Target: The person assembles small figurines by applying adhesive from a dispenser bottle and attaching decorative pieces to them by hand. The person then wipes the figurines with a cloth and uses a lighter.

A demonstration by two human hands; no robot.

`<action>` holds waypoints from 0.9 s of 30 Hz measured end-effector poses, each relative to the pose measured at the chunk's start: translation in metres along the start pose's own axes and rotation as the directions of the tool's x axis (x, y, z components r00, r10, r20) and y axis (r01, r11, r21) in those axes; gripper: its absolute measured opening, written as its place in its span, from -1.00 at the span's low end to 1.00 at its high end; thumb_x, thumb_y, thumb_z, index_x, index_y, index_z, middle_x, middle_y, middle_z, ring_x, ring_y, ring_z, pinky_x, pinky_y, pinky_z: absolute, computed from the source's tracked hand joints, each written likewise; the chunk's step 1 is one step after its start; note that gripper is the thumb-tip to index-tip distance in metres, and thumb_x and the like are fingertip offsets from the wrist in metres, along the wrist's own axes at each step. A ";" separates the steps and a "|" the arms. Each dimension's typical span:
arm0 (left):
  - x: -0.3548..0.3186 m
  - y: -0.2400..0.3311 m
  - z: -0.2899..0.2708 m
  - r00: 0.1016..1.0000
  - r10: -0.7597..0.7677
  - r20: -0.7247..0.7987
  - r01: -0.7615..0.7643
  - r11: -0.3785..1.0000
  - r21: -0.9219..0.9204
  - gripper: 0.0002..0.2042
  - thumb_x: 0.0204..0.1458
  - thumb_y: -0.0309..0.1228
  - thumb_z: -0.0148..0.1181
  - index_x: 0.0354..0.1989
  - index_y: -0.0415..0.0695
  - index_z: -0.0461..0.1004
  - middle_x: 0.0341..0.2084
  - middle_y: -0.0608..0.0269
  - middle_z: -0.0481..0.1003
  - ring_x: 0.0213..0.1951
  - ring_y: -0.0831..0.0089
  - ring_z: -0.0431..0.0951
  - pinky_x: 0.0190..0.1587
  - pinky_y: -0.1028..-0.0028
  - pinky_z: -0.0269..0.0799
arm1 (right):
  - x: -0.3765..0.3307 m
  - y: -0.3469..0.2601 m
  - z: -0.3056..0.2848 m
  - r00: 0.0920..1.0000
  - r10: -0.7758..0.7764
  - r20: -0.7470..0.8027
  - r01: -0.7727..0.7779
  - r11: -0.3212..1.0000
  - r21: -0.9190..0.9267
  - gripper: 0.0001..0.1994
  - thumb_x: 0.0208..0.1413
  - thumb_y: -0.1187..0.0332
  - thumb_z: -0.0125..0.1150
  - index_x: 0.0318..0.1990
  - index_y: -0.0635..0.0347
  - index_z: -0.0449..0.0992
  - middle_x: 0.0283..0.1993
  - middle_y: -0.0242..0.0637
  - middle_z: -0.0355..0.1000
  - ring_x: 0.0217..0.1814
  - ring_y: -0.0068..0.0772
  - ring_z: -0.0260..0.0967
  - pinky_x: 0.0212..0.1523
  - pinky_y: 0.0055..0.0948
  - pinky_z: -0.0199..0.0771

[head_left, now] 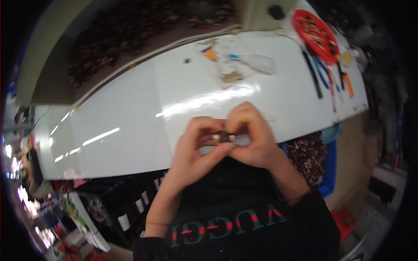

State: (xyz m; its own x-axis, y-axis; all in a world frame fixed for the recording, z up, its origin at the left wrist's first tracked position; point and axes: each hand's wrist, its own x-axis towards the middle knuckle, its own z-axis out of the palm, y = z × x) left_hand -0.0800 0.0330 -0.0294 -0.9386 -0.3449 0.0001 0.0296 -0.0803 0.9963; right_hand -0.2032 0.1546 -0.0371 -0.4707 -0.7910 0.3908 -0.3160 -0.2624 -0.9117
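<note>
1. While both hands met above the near edge of the white surface (130, 113), a small dark part (224, 137) sat pinched between them, its long axis running left to right from one set of fingers to the other.
2. Left hand (196, 145): fingers closed on the left end of the part, thumb underneath. Right hand (252, 139): fingers closed on the right end, curled over the top. Neither hand was clearly nearer; the part lay midway, touching both.
3. The part's pale ends showed just beside the fingertips; finer detail was too small to tell.
4. Surface beyond the fingers: a clear plastic bottle (261, 63) and small scraps well away; further right of the fingers, a red round tray (315, 35) and several hand tools (326, 76) with coloured grips.
5. Room: a blue bin (328, 167) below and right of the right hand; cluttered shelving down to the left.
</note>
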 end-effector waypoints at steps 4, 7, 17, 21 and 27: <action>-0.003 -0.003 0.009 0.999 -0.011 -0.048 0.009 0.999 -0.053 -0.64 -0.01 -0.59 0.24 -0.09 -0.19 0.21 -0.08 0.06 0.40 -0.11 0.41 0.49 -0.09 0.45 0.43 | 0.001 0.003 -0.005 1.000 -0.015 -0.006 0.015 0.999 0.041 -0.64 -0.25 0.66 0.27 -0.27 0.19 0.29 -0.25 -0.30 0.23 -0.31 -0.43 0.29 -0.38 -0.55 0.39; 0.001 0.002 0.018 0.999 -0.021 -0.035 0.020 0.999 -0.050 -0.64 -0.01 -0.56 0.25 -0.09 -0.17 0.21 -0.07 0.05 0.40 -0.12 0.42 0.49 -0.10 0.46 0.43 | -0.004 0.000 -0.014 0.999 0.032 0.004 -0.033 0.998 0.054 -0.63 -0.25 0.64 0.29 -0.27 0.16 0.28 -0.25 -0.30 0.26 -0.27 -0.40 0.29 -0.30 -0.49 0.38; 0.001 0.002 0.025 0.997 -0.006 -0.076 0.005 1.000 -0.012 -0.54 -0.04 -0.51 0.30 -0.02 -0.18 0.19 -0.04 0.06 0.39 -0.10 0.42 0.49 -0.10 0.48 0.42 | -0.006 -0.009 -0.020 0.995 0.096 0.018 -0.098 0.988 0.119 -0.58 -0.25 0.61 0.36 -0.24 0.13 0.27 -0.25 -0.30 0.27 -0.22 -0.39 0.29 -0.22 -0.45 0.38; 0.003 0.003 0.028 0.994 -0.014 -0.113 0.009 0.999 -0.042 -0.41 -0.11 -0.53 0.34 0.09 -0.20 0.15 0.05 0.03 0.29 -0.16 0.45 0.50 -0.17 0.54 0.47 | -0.004 -0.001 -0.012 0.998 -0.038 -0.055 0.043 0.995 0.085 -0.64 -0.23 0.62 0.31 -0.27 0.17 0.29 -0.25 -0.31 0.24 -0.32 -0.43 0.27 -0.32 -0.50 0.37; 0.000 0.004 0.013 0.996 0.006 -0.084 -0.004 1.000 0.013 -0.35 -0.13 -0.52 0.37 0.14 -0.25 0.13 0.06 0.00 0.28 -0.29 0.57 0.50 -0.24 0.60 0.48 | -0.004 0.001 0.000 0.990 -0.007 -0.139 0.017 0.997 0.073 -0.64 -0.21 0.59 0.35 -0.28 0.17 0.28 -0.27 -0.31 0.26 -0.29 -0.43 0.26 -0.28 -0.48 0.36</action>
State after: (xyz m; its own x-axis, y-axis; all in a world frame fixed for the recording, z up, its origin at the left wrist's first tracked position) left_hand -0.0841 0.0451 -0.0245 -0.9064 -0.4223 -0.0015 0.0293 -0.0666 0.9973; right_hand -0.2020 0.1577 -0.0400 -0.5786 -0.7044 0.4110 -0.2631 -0.3158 -0.9116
